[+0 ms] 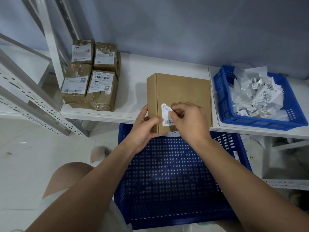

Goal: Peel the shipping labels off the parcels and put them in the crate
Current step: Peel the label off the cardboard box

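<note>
A plain brown cardboard parcel (pixel 180 92) lies on the white shelf (pixel 133 77), its near edge over the shelf's front. A white shipping label (pixel 166 114) is stuck at its near left corner. My left hand (pixel 145 126) grips the parcel's near left corner, thumb on top beside the label. My right hand (pixel 189 119) covers the label's right part and pinches the label with curled fingers. A small blue crate (pixel 222 91) at the right of the shelf holds several crumpled peeled labels (pixel 257 96).
Several taped brown parcels (pixel 90 76) with labels are stacked at the shelf's left. A large blue perforated crate (pixel 175 181) stands on the floor below my hands. White metal racking (pixel 33 97) rises at the left. Paper scraps lie under the shelf at the right.
</note>
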